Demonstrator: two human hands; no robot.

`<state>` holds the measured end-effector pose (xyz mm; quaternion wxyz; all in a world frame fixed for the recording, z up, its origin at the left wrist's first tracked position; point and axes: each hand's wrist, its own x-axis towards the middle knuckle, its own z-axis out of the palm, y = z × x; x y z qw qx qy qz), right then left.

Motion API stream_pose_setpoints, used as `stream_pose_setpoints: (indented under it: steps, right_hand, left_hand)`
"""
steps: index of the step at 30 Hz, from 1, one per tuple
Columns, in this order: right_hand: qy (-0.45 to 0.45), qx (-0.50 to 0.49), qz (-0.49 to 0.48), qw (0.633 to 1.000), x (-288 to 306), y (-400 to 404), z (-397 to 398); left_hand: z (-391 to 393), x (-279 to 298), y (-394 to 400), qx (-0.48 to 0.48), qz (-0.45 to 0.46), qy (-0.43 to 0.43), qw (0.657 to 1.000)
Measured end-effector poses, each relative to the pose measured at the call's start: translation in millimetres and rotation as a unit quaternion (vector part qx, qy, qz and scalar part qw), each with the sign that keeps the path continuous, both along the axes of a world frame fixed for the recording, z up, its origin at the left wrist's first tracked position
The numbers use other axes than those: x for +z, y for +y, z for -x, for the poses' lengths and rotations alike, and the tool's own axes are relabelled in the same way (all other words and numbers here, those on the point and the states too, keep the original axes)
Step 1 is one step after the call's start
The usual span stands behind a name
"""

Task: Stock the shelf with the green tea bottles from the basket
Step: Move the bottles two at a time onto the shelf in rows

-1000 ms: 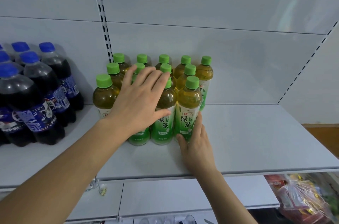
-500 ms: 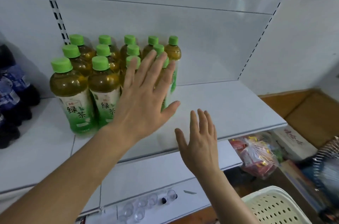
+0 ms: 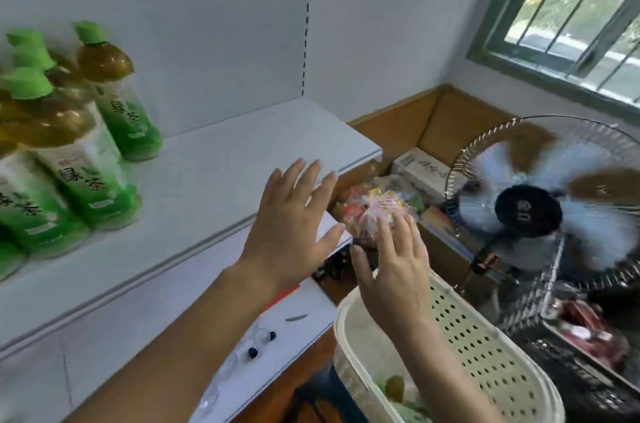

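Both hands empty, fingers spread wide. L hand (image 3: 291,225) is held over shelf (image 3: 214,159) front edge; R hand (image 3: 394,270) over basket (image 3: 485,346) rim. Stocked green tea bottles (image 3: 86,159) are seen well left of L hand, upright, tight group. More bottles (image 3: 398,391) partly seen in basket below R wrist, count can't be told. Risks, as judged: fan (image 3: 540,211) spinning near, right of R hand, could be clipped on a blind reach; front-row bottles toppled if next one is pushed in hard.

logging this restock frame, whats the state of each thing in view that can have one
left hand: open, empty
right hand: open, empty, above the basket
green-capped green tea bottles: upright on shelf, capped
cream perforated plastic basket: something green inside
wire-caged electric fan: spinning, blades blurred
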<state>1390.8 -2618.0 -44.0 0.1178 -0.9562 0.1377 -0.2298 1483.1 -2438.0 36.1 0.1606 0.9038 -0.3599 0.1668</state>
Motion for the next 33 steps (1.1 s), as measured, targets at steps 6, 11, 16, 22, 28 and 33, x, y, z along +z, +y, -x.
stream_pose_setpoints:
  steps: [6, 11, 16, 22, 28, 33]
  right_hand:
    - [0.066, -0.076, -0.018, 0.995, -45, -100, 58]
    - [0.165, -0.128, -0.063, 0.976, -94, -139, 115]
    - [0.288, -0.186, -0.136, 0.929, -148, -155, 159]
    - [0.388, -0.222, -0.187, 0.875, -206, -159, 180]
    - [0.485, -0.213, -0.227, 0.817, -272, -171, 180]
    - [0.506, -0.214, -0.264, 0.793, -324, -173, 171]
  left_hand:
    - [21, -48, -102, -0.071, -0.033, 0.079, 0.994]
    - [49, -103, -160, -0.127, -0.098, 0.163, 0.973]
    - [68, -162, -199, -0.181, -0.149, 0.249, 0.940]
    - [77, -255, -230, -0.223, -0.299, 0.363, 0.854]
    - [88, -338, -238, -0.252, -0.449, 0.425, 0.745]
    - [86, -407, -235, -0.251, -0.518, 0.461, 0.675]
